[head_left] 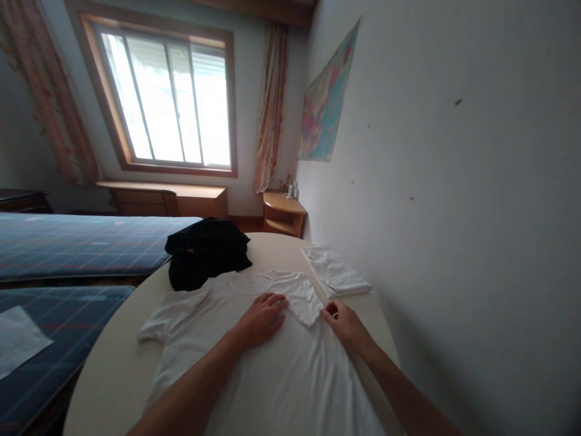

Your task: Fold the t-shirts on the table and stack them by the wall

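Note:
A white T-shirt [272, 369] lies spread on a round table, its collar at the far side. Its left sleeve [175, 315] sticks out flat, while the right sleeve [306, 303] is folded inward over the body. My left hand [262, 318] rests flat on the shirt, fingers stretched out and fingertips at the edge of the folded sleeve. At the shirt's right edge, my right hand [342, 321] is closed, with thumb and fingers pinching the fabric near the folded sleeve.
The cream round table [109, 357] carries a heap of black clothing [206, 251] at back left and a folded white garment [338, 272] at back right. A wall [476, 242] runs close along the right. Blue plaid mattresses [91, 242] stand to the left.

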A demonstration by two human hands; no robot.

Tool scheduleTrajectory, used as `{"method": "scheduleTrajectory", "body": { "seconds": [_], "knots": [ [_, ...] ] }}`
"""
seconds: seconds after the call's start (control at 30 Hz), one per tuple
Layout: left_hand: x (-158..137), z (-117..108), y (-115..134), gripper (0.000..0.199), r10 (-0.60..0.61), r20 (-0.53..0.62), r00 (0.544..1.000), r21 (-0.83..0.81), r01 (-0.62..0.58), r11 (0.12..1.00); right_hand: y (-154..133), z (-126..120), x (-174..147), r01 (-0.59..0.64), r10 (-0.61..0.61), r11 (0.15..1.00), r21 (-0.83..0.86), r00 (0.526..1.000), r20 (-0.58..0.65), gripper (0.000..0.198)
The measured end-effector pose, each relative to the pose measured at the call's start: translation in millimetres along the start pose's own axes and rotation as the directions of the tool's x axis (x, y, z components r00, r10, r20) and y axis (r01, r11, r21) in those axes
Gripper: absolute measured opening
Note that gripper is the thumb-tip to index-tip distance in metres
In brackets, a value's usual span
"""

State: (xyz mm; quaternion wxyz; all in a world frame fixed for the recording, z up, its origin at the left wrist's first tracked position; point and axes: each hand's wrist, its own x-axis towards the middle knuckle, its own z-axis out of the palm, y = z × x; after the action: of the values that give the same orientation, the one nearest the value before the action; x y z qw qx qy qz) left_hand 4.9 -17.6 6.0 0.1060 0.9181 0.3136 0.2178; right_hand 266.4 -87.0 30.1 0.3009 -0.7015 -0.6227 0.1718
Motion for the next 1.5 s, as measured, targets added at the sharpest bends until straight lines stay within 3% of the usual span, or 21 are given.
{"method": "scheduleTrajectory", "body": {
  "seconds": [0.23,0.4,0.57,0.73,0.87,0.97,1.03,1.13,1.27,1.37,1.5],
  "knots": [
    [2,2,-5,0.045,-0.035,-0.04,0.999,-0.137,0.029,0.99,-51,6,-10,0.12,-0.119,0.969,0.214,0.993,-0.019,0.025],
    [4,1,-8,0.05,-0.149,-0.107,0.983,-0.302,0.111,0.947,-83,26,-29,0.225,-0.254,0.948,0.224,0.961,0.11,0.021],
    [5,1,-8,0.049,-0.283,-0.175,0.943,-0.273,0.23,0.934,-87,40,-40,0.271,-0.312,0.944,0.186,0.916,0.253,0.025],
    [6,6,-12,0.041,-0.271,-0.209,0.94,-0.204,0.229,0.952,-82,34,-53,0.247,-0.212,0.962,-0.115,0.944,0.253,0.033],
    [7,12,-17,0.039,-0.259,-0.238,0.936,-0.169,0.223,0.96,-86,22,-64,0.16,-0.04,0.898,-0.409,0.958,0.285,0.015],
    [9,11,-17,0.039,-0.257,-0.245,0.935,-0.146,0.227,0.963,-94,15,-68,0.133,0.026,0.864,-0.486,0.951,0.308,0.02],
    [11,6,-17,0.04,-0.259,-0.274,0.926,-0.147,0.226,0.963,-101,13,-69,0.119,0.02,0.891,-0.438,0.953,0.301,0.021],
    [14,-3,-19,0.042,-0.286,-0.328,0.9,-0.162,0.245,0.956,-112,13,-74,0.128,-0.067,0.975,-0.181,0.948,0.312,0.021],
    [13,-8,-27,0.044,-0.363,-0.3,0.882,-0.122,0.342,0.932,-114,25,-85,0.168,-0.208,0.977,0.131,0.887,0.412,0.04],
    [10,-5,-33,0.036,-0.387,-0.271,0.881,-0.091,0.377,0.922,-107,38,-90,0.173,-0.22,0.975,0.142,0.866,0.449,0.048],
    [7,2,-35,0.032,-0.387,-0.251,0.887,-0.051,0.387,0.921,-102,49,-81,0.237,-0.245,0.969,0.069,0.884,0.399,0.032]
  ]
}}
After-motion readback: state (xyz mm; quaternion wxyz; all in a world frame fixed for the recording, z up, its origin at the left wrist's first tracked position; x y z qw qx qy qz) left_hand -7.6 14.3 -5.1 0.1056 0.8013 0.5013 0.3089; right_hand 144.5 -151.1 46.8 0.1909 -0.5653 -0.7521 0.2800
